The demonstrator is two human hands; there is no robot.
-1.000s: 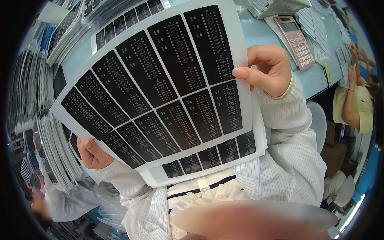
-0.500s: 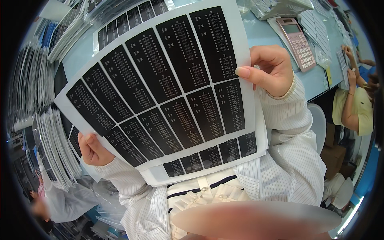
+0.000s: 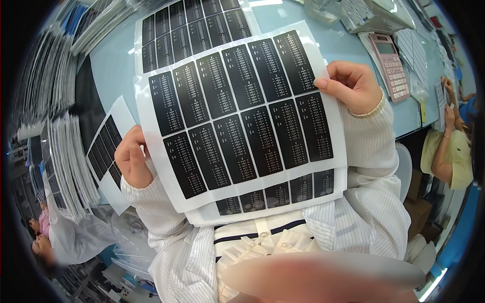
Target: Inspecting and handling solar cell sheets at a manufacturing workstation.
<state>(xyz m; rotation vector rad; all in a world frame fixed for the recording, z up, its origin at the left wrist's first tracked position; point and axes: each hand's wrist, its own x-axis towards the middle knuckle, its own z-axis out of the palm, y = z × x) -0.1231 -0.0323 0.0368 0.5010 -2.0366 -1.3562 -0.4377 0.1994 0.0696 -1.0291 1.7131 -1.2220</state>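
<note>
A white sheet of black labels (image 3: 232, 116), printed in two rows with pale marks, is held up in front of my chest. My right hand (image 3: 353, 87) pinches its right edge, thumb on the face and fingers behind. At the left edge, my left hand (image 3: 133, 157) is closed with curled fingers, their tips partly hidden by the margin. Below and behind this sheet, the lower part of further label sheets (image 3: 265, 200) shows against my body. Another label sheet (image 3: 189, 35) lies on the table beyond.
Upright stacks of sheets (image 3: 40, 86) line the left side, with a loose label sheet (image 3: 108, 146) beside them. A pink calculator (image 3: 391, 65) lies at the right of the pale blue table (image 3: 116, 55). A co-worker in yellow (image 3: 448, 156) works at far right.
The held sheet has swung from a tilt to a more upright, level position, lower in view. My left hand has risen along its left side. More of the table and the sheet beyond shows.
</note>
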